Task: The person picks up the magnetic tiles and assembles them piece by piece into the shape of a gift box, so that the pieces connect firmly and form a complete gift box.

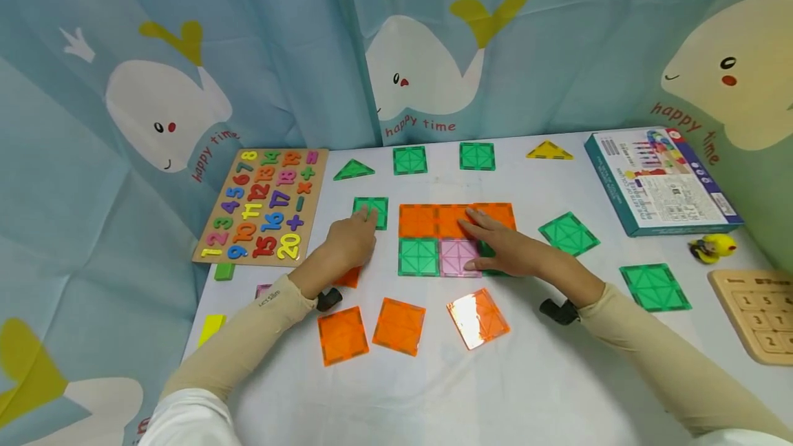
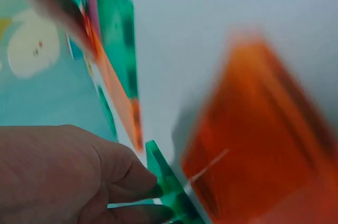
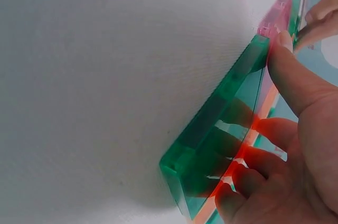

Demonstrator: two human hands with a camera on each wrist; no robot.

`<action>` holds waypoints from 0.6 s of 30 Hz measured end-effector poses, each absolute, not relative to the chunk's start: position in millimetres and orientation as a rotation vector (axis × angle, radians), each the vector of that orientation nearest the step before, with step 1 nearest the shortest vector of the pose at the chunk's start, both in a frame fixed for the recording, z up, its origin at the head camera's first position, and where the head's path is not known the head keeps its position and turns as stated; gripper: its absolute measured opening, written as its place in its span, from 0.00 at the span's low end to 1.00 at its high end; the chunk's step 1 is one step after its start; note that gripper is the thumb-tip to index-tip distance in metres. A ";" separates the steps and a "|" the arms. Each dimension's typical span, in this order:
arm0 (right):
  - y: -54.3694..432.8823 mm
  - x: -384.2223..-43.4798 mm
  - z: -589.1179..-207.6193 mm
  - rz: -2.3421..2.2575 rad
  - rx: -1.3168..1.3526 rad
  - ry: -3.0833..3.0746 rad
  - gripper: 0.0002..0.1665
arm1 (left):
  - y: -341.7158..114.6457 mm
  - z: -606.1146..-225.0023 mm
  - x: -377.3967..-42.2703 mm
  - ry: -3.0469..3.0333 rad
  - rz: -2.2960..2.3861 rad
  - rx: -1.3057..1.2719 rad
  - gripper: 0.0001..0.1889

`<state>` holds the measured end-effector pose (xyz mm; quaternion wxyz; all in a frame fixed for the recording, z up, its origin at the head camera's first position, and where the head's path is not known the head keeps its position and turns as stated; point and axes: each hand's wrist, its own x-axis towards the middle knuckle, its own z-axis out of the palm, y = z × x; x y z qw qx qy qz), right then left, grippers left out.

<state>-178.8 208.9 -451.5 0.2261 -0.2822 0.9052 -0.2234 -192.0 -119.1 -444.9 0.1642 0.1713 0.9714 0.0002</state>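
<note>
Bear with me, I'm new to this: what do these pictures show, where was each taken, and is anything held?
No machine here: just a person's bare left hand and right hand. The wide picture comes from a camera on the head, the close ones from one on each wrist. On the white surface lie see-through tiles, a number board and a box. The left hand touches a green tile; the right hand rests over a block of orange, green and pink tiles. Neither seems to grip anything.
</note>
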 end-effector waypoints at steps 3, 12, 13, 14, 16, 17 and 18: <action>208.0 -179.0 -451.7 -0.620 -0.775 2.495 0.54 | -106.3 -448.0 -181.3 2.797 -0.072 0.549 0.29; 206.8 -180.4 -453.5 -0.618 -0.778 2.496 0.54 | -115.5 -449.4 -173.0 2.750 0.116 0.550 0.29; 206.7 -180.5 -453.7 -0.618 -0.778 2.494 0.54 | -120.6 -447.8 -169.5 2.736 0.157 0.540 0.29; 207.0 -180.5 -453.9 -0.617 -0.778 2.492 0.54 | -125.9 -445.6 -164.4 2.716 0.179 0.521 0.29; 207.4 -180.2 -453.3 -0.619 -0.774 2.490 0.54 | -135.6 -440.0 -150.9 2.688 0.183 0.488 0.29; 207.9 -180.0 -452.7 -0.618 -0.768 2.490 0.54 | -139.7 -437.6 -143.1 2.673 0.172 0.468 0.29; 208.5 -179.8 -452.1 -0.617 -0.762 2.490 0.54 | -143.1 -435.2 -135.3 2.655 0.159 0.453 0.30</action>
